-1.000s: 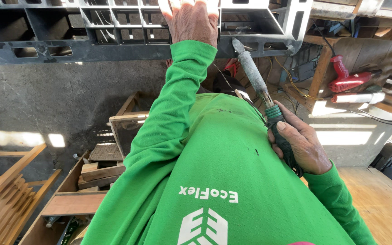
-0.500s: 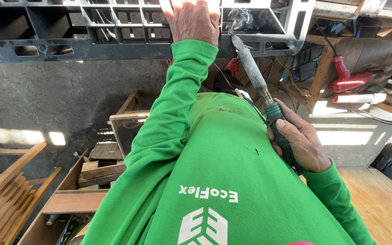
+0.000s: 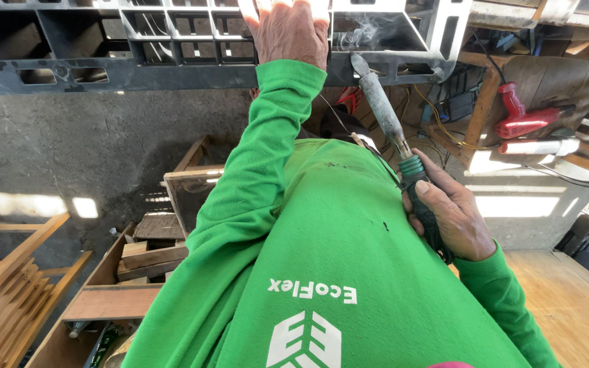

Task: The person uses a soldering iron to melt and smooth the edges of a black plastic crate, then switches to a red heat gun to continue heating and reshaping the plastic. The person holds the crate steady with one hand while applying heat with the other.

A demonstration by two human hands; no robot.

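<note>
Head view: right hand (image 3: pixel 452 218) grips one soldering iron (image 3: pixel 393 140), its tip smoking against one grey plastic crate (image 3: pixel 172 41) at twelve o'clock; left hand (image 3: pixel 293 31) presses flat on that crate. Two red tools (image 3: pixel 523 116) hang at two o'clock.

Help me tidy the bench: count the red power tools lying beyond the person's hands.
1 for sure: a red power tool on the wooden bench, upper right, beyond the right hand. A small red object beside the left sleeve is too hidden to identify.
</note>
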